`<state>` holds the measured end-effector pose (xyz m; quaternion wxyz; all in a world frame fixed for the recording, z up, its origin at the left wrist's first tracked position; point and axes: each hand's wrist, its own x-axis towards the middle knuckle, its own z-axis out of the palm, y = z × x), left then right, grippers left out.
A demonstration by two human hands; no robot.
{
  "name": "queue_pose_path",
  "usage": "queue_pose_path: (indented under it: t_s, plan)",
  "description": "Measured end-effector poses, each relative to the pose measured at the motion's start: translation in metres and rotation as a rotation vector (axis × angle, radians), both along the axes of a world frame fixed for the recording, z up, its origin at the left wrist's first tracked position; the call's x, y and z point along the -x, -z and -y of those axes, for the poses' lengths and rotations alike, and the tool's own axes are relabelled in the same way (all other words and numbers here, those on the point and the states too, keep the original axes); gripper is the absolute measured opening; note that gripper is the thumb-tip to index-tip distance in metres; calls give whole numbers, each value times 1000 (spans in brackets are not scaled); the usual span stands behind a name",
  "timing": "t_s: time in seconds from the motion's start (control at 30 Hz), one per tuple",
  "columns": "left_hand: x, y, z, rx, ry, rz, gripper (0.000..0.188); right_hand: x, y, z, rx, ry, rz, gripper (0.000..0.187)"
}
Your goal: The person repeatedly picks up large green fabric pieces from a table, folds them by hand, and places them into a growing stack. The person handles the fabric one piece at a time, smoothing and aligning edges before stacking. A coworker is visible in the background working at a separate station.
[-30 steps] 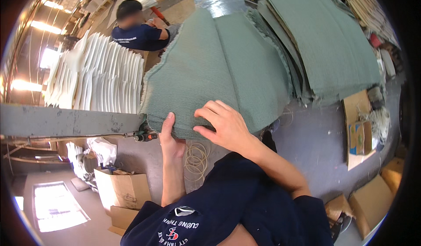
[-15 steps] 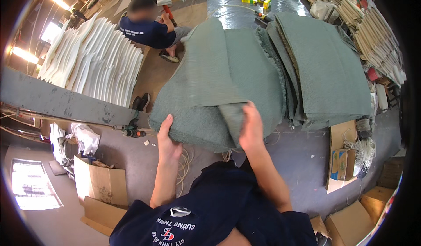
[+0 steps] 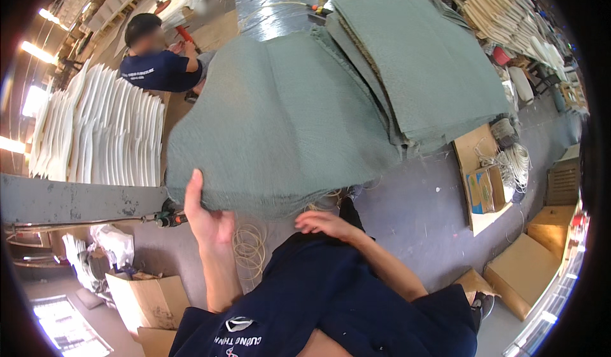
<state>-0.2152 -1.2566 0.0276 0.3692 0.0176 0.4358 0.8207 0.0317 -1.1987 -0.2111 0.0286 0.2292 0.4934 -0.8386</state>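
Note:
A stack of grey-green felt-like sheets (image 3: pixel 273 121) lies in front of me, its top sheet spread flat with soft waves. My left hand (image 3: pixel 210 214) grips the stack's near left edge, the thumb on top and the other fingers hidden below. My right hand (image 3: pixel 326 224) is off the stack, close to my body just below the near edge. Its fingers are stretched out, slightly bent, with nothing visible in them. A second, taller pile of the same sheets (image 3: pixel 426 70) adjoins on the right.
A person (image 3: pixel 156 57) crouches at far left beside a stack of white sheets (image 3: pixel 95 128). A grey beam (image 3: pixel 83 201) runs at left, a drill (image 3: pixel 170 217) by its end. Coiled cord (image 3: pixel 249 252) lies on the floor. Cardboard boxes (image 3: pixel 525 274) stand at right.
The folded-over flap of the top sheet now lies flat. My right hand has let go of it and come back toward my body. My left hand stays on the edge; the view has shifted.

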Motion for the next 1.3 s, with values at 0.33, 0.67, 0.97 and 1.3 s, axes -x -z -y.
queue_pose_path:
  t_s: [0.33,0.67,0.97,1.3]
  plan:
    - [46,-65,-11,-144,-25,84,40,88,52,-69,435,797,-458,50]
    - [72,37,125,111,-281,150,51,5,51,-74,848,1113,-768,72]
    - [71,77,147,186,-282,177,52,-5,-35,-48,888,1132,-647,83]
    - [94,44,125,24,-348,-187,58,47,-113,-129,317,1150,-403,62]
